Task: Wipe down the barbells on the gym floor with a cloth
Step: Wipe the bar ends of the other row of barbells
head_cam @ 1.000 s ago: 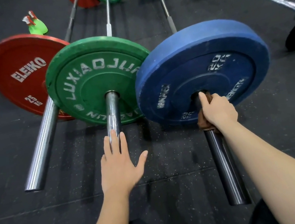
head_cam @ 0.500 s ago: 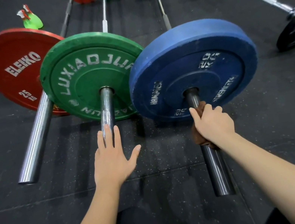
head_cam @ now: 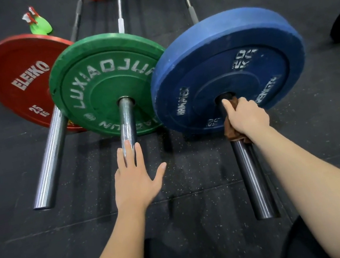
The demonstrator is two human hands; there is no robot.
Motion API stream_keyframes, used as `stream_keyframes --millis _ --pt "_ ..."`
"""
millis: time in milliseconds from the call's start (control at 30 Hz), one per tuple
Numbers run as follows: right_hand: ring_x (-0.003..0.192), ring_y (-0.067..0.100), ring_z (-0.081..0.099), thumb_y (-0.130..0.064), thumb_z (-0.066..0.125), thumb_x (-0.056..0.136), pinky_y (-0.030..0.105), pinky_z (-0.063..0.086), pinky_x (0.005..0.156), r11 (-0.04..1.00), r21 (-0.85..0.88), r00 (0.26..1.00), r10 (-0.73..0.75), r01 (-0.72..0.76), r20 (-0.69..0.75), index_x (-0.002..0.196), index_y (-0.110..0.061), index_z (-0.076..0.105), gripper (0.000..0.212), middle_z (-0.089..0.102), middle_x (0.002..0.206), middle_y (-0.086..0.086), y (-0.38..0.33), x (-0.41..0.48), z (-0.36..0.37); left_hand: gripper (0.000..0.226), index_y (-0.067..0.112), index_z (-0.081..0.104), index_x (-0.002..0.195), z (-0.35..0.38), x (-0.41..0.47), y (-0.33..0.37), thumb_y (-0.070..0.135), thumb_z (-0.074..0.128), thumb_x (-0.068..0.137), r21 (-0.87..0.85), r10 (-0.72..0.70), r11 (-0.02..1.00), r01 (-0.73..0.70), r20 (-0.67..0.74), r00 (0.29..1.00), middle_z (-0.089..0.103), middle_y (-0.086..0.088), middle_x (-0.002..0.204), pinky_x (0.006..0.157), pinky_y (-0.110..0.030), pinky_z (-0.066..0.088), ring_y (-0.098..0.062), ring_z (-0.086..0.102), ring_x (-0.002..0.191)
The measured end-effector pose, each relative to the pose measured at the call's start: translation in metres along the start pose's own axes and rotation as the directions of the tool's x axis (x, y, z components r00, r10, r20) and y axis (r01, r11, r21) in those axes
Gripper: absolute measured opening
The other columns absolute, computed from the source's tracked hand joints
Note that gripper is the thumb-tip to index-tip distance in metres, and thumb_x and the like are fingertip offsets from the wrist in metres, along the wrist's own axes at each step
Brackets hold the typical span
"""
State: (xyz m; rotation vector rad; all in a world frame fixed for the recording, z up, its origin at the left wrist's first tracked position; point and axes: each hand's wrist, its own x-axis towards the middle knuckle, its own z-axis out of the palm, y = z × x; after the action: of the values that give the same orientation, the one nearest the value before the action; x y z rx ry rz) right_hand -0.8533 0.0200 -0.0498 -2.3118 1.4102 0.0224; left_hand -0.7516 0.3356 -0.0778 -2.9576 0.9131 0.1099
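Black rubber gym floor [head_cam: 193,165] lay under the barbells. Just in front of the blue plate [head_cam: 232,61], the right hand [head_cam: 246,117] squeezed a brown cloth [head_cam: 232,134] around the barbell sleeve [head_cam: 254,180]. Left of the blue plate, the left hand [head_cam: 135,185] was flat, fingers straight and a little apart, over the green plate's bar [head_cam: 127,120].

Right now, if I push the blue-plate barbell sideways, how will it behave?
Probably heavy: the blue plate is marked 20 kg. It would likely roll, since the round plate stands on edge. The steel sleeve looks smooth, perhaps slippery.

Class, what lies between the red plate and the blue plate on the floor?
The green plate, on its own bar; the head view shows it.
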Motion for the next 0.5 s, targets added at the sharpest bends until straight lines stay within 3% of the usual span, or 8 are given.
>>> stream_keyframes --millis 300,500 --pt "0.111 0.047 0.059 -0.071 0.038 0.097 0.048 0.048 0.086 0.987 -0.123 0.987 -0.117 0.103 -0.111 0.127 -0.001 0.048 0.076 0.055 0.127 0.025 0.012 -0.04 0.009 0.098 0.013 0.01 0.165 0.0 -0.001 0.001 0.081 0.01 0.094 -0.002 0.008 1.0 -0.008 -0.011 1.0 -0.005 -0.009 0.173 0.106 -0.047 0.049 -0.036 0.007 0.157" --pt "0.111 0.047 0.059 -0.069 0.039 0.098 0.048 0.047 0.087 0.983 -0.151 0.994 -0.112 0.107 -0.021 0.127 -0.002 0.045 0.072 0.054 0.127 0.024 0.033 -0.07 0.007 0.099 0.014 0.007 0.165 0.001 -0.001 0.0 0.082 0.008 0.093 -0.002 0.01 1.0 -0.011 -0.014 1.0 -0.008 -0.009 0.172 0.109 -0.047 0.046 -0.036 0.005 0.157"
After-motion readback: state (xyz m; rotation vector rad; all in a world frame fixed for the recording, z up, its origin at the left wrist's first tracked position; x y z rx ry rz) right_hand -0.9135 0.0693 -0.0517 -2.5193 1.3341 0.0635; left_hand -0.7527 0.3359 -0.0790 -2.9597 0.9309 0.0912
